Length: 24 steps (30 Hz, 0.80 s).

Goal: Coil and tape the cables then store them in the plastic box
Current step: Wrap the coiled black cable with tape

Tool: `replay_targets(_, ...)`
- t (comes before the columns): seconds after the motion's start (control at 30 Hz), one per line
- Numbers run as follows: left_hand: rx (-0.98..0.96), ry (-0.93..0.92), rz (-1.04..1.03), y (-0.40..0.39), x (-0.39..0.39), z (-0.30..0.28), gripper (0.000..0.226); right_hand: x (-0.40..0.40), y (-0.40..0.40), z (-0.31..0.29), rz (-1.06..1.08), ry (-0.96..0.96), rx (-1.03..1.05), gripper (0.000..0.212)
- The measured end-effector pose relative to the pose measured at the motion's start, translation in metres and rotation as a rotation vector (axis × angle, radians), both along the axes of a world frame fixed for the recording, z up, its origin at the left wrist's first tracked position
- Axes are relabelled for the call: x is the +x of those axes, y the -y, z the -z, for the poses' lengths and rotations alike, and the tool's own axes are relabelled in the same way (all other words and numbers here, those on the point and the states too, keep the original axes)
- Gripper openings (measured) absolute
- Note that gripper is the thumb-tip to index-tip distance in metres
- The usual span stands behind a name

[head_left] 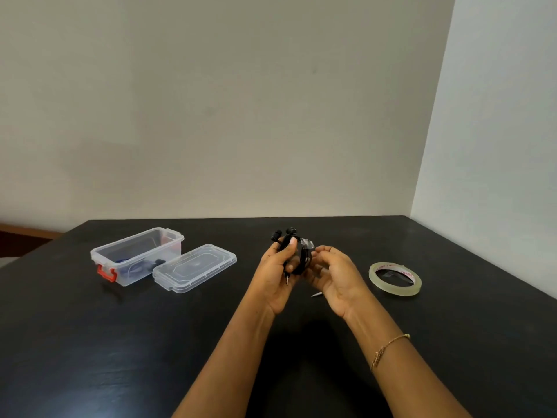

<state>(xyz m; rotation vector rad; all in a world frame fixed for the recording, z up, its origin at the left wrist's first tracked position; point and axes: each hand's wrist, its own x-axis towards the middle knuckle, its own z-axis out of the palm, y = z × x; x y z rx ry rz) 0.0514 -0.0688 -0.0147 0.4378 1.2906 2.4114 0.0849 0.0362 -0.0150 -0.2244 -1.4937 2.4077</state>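
Note:
Above the middle of the black table (120, 342), my left hand (275, 276) grips a coiled black earphone cable (298, 257). Its two earbuds stick out above my fingers and the jack plug hangs below. My right hand (334, 276) pinches a strip of clear tape (308, 245) against the right side of the coil. A clear plastic box (137, 254) with a red latch stands open at the left, with a blue and a dark cable inside. Its clear lid (194, 268) lies beside it on the right.
A roll of clear tape (395, 279) lies flat on the table to the right of my hands. A small metal-tipped object (317, 294) lies on the table under my right hand. Walls close the table in at the back and right.

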Motion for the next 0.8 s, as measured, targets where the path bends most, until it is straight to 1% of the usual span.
replay_targets(0.07,0.028,0.024,-0.042,0.002,-0.002,-0.001,0.026,0.001,0.004,-0.003,0.06,-0.046,-0.053,0.02)
replay_targets(0.13,0.027,0.041,-0.087,0.005,-0.003,-0.002,0.03,0.001,0.013,-0.004,0.129,-0.111,0.074,0.018)
replay_targets(0.17,0.023,0.051,-0.104,0.006,-0.004,-0.002,0.032,0.001,0.018,-0.003,0.179,-0.14,0.189,0.015)
replay_targets(0.2,0.024,0.062,-0.116,0.007,-0.005,-0.002,0.034,0.001,0.023,0.0,0.258,-0.18,0.345,0.013)
replay_targets(0.27,0.032,0.086,-0.136,0.008,-0.006,-0.001,0.034,-0.001,0.031,0.005,0.471,-0.313,0.722,0.015)
replay_targets(0.3,0.039,0.094,-0.143,0.008,-0.007,-0.001,0.033,-0.003,0.035,0.008,0.549,-0.377,0.872,0.015)
replay_targets(0.37,0.046,0.096,-0.151,0.008,-0.006,0.0,0.028,-0.008,0.041,0.016,0.63,-0.416,1.065,0.019)
replay_targets(0.4,0.043,0.093,-0.156,0.008,-0.005,0.0,0.025,-0.009,0.042,0.018,0.651,-0.406,1.114,0.022)
replay_targets(0.43,0.037,0.089,-0.164,0.007,-0.003,0.001,0.023,-0.01,0.041,0.02,0.66,-0.391,1.134,0.023)
replay_targets(0.5,0.019,0.085,-0.175,0.006,-0.002,0.003,0.023,-0.01,0.04,0.021,0.649,-0.367,1.097,0.022)
replay_targets(0.57,-0.007,0.082,-0.179,0.005,-0.003,0.004,0.024,-0.01,0.04,0.02,0.606,-0.308,0.972,0.02)
replay_targets(0.7,-0.027,0.1,-0.165,0.013,-0.004,0.005,0.028,-0.01,0.05,0.011,0.434,-0.101,0.686,0.018)
replay_targets(0.8,0.005,0.121,-0.179,0.029,-0.01,0.001,0.032,-0.016,0.064,0.002,0.343,-0.061,0.586,0.019)
